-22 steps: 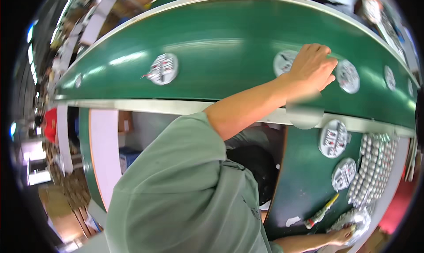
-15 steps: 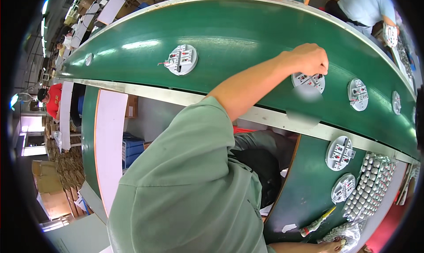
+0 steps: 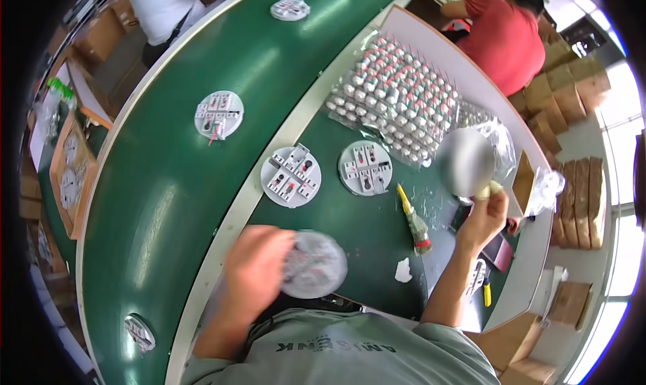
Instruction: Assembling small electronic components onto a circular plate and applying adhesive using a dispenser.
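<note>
My left hand (image 3: 256,271), smeared by motion, grips the edge of a round light-grey disc (image 3: 314,265) with blurred fittings on it, near the bench's front edge. Beyond it on the green bench lie two similar discs with white terminal blocks: one disc (image 3: 291,176) overlaps the belt's rail, another disc (image 3: 365,168) lies to its right. My right hand (image 3: 486,217) is closed beside a clear plastic bag (image 3: 499,143); pale yellow shows at its fingertips. What it may hold I cannot make out. A blurred grey round patch covers the spot just beyond those fingers.
A bagged mass of small white parts with red wires (image 3: 397,96) lies at the back. A yellow-tipped tool (image 3: 414,220) and a white scrap (image 3: 403,271) rest between my hands. The green conveyor belt (image 3: 161,190) on the left carries more discs. A person in red (image 3: 505,45) sits behind.
My view has swung right toward the bench. My left hand was reaching over a disc on the belt; now it has a disc above the bench edge. My right hand stays near the plastic bag.
</note>
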Motion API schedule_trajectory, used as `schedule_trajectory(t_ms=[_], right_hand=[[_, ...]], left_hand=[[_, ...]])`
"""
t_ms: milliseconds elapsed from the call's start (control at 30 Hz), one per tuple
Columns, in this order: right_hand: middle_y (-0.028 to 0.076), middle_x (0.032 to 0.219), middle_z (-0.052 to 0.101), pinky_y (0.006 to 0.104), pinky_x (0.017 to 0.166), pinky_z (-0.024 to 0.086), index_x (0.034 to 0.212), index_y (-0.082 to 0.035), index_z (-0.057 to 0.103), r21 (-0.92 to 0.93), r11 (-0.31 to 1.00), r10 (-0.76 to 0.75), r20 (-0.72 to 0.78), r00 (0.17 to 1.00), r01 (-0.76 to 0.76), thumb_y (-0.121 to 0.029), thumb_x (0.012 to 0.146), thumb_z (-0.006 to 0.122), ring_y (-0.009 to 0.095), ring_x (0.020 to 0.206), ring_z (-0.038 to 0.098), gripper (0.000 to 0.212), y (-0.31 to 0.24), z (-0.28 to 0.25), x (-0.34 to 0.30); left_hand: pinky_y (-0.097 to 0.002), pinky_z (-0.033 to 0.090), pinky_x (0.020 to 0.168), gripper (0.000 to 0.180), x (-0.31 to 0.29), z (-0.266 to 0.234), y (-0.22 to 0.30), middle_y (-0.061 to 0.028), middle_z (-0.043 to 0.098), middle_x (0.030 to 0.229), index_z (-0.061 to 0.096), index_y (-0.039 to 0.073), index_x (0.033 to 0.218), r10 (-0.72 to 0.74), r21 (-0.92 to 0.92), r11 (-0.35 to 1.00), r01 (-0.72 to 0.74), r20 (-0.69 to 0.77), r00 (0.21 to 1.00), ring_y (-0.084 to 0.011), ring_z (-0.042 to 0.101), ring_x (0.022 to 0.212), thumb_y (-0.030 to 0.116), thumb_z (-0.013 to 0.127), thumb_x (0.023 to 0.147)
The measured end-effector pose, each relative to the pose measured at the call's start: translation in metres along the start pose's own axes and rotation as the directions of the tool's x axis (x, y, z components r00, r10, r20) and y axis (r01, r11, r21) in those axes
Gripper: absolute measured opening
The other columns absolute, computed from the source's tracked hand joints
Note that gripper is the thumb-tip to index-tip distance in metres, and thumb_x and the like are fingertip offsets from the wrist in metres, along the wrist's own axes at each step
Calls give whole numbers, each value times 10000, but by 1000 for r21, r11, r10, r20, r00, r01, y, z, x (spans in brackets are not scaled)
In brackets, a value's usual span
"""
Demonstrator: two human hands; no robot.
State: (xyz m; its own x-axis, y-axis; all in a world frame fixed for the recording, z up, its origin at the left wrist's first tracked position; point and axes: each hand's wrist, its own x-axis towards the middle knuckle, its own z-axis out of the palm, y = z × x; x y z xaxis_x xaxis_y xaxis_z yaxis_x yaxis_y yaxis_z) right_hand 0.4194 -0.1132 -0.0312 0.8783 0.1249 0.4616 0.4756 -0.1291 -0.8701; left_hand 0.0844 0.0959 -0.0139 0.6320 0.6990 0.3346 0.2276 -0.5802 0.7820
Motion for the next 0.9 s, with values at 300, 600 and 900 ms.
schedule_trajectory(t_ms=[300, 600, 900], right_hand=[[98, 1076, 790, 305, 892, 573, 1093, -17, 721, -125, 989, 129, 513, 848, -75, 77, 920, 772, 177, 983, 714, 203, -49, 13, -120], [83, 1089, 794, 385, 853, 574, 1071, -30, 756, -71, 965, -151, 642, 752, 254, 72, 746, 833, 302, 1005, 704, 349, -31, 21, -138], [89, 1147, 765, 409, 911, 565, 1016, -42, 758, -165, 900, -197, 674, 712, 405, 29, 729, 837, 322, 1038, 693, 306, -39, 33, -134]], left_hand=[[-418, 582, 802, 258, 16, 106, -13, -159, 704, 1074, 750, -2, 1132, 182, 17, 982, -186, 140, 973, -364, 710, 920, -104, 679, 906], [-392, 586, 785, 282, 10, 120, -16, -147, 702, 1082, 736, -8, 1159, 192, 25, 980, -197, 120, 974, -334, 722, 925, -136, 661, 919], [-425, 583, 831, 297, 15, 107, -10, -165, 692, 1105, 732, -15, 1157, 148, -7, 989, -149, 152, 977, -363, 715, 971, -127, 659, 892]])
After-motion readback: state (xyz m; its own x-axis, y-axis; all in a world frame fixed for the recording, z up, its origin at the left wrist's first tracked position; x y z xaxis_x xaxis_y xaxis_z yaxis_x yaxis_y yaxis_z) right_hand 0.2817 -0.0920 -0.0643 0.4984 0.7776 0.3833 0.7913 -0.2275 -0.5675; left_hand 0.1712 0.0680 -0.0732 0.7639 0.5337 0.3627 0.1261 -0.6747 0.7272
